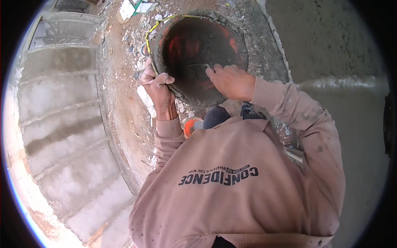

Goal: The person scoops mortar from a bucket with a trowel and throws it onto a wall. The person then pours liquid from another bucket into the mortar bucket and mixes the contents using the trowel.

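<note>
A round tub, caked with grey mortar and showing red patches inside, stands just in front of my knees. Its rim carries a yellow edge or cord on the far left side. My left hand is closed on the near-left rim. Over the tub's right part, my right hand is closed round a hand tool with a thin metal shank, which looks like a trowel. Its blade is hard to make out in the dark tub, and my fingers hide the handle.
Concrete steps run down the left side. Rubble and scraps litter the dirt ground around the tub. On the right lies a wet-looking grey cement surface with a raised edge. An orange and grey object shows by my left sleeve.
</note>
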`<control>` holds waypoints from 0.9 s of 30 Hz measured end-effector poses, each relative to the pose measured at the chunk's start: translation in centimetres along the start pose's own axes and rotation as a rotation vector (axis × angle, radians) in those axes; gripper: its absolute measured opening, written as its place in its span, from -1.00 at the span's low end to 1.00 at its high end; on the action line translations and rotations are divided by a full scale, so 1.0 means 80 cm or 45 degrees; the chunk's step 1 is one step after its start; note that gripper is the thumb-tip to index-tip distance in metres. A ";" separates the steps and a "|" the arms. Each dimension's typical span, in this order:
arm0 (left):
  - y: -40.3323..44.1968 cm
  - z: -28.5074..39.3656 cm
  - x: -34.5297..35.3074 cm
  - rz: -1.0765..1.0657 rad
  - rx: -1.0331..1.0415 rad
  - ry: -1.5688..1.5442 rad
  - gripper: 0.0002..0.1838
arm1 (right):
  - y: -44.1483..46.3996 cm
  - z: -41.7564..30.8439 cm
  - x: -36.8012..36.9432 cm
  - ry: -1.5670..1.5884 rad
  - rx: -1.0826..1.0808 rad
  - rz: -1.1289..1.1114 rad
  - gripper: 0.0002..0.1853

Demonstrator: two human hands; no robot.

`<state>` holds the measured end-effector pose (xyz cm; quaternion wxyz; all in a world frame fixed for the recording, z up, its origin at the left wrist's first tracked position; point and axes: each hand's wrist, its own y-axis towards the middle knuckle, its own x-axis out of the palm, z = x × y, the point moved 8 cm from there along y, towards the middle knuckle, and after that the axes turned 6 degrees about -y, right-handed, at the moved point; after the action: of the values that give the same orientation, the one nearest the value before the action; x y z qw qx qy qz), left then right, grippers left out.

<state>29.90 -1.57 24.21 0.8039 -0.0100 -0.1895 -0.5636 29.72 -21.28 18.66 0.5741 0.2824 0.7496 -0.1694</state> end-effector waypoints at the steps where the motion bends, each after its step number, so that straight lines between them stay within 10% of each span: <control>1: 0.009 -0.005 -0.005 -0.022 0.028 0.001 -0.75 | 0.012 0.015 -0.013 -0.060 0.094 0.062 -0.65; 12: 0.082 -0.019 0.003 -0.044 0.198 -0.172 -0.69 | 0.104 0.036 -0.050 -0.331 0.349 0.221 -0.71; 19: 0.136 -0.011 -0.040 -0.173 0.187 -0.210 -0.73 | 0.150 0.031 0.007 -0.040 0.472 -0.421 -0.50; 22: 0.150 -0.024 -0.060 -0.200 0.086 -0.195 -0.75 | 0.185 0.045 -0.017 -0.247 0.656 0.141 -0.54; 27: 0.187 -0.013 -0.096 -0.273 0.239 -0.190 -0.80 | 0.203 0.011 0.030 -0.409 0.523 -0.077 -0.73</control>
<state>41.57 10.53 23.78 0.7203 0.0434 -0.3006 -0.6236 39.99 -8.54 17.28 0.6111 0.3402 0.6068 -0.3777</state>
